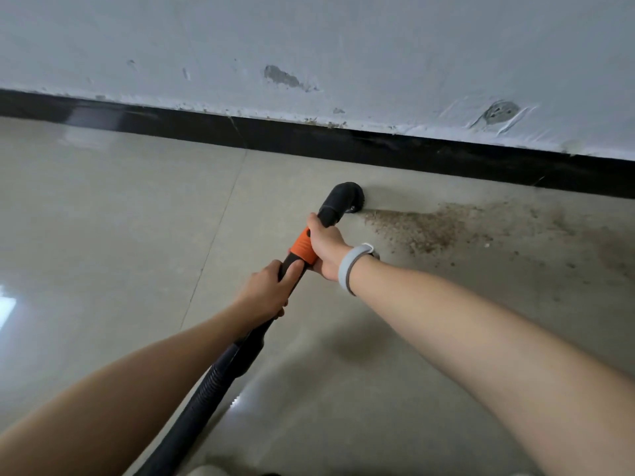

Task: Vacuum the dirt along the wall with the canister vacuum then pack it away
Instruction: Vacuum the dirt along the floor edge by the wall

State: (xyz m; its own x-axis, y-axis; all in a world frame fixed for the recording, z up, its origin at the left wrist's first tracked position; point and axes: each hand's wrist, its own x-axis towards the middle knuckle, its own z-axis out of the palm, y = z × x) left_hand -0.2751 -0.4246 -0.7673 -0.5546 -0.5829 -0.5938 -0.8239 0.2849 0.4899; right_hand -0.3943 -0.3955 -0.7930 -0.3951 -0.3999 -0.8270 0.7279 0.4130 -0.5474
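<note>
— Where's the vacuum working right now?

— Down by the wall [309, 36]. The black elbow nozzle [340, 199] sits on the beige floor tile [103, 207], just short of the black skirting board [378, 142]. Its mouth faces right, touching the near tip of the dirt [422, 230].

— How much dirt?

— A brown gritty patch, thick close to the nozzle and thinning into scattered specks further right, running along near the skirting.

— And the hands?

— Both are on the wand [302, 249]. The right hand [326, 245] grips it up front, fingers wrapped round where the orange collar meets the black nozzle tube; a grey wristband [350, 266] is on that wrist. The left hand [268, 290] holds the black part just behind the orange collar, thumb laid along the top.

— The hose?

— The ribbed black hose [202, 403] runs from the wand back toward the lower left, out of sight. The canister itself I cannot see.

— The wall?

— Pale paint, chipped in places, with flakes lying along the top of the skirting.
</note>
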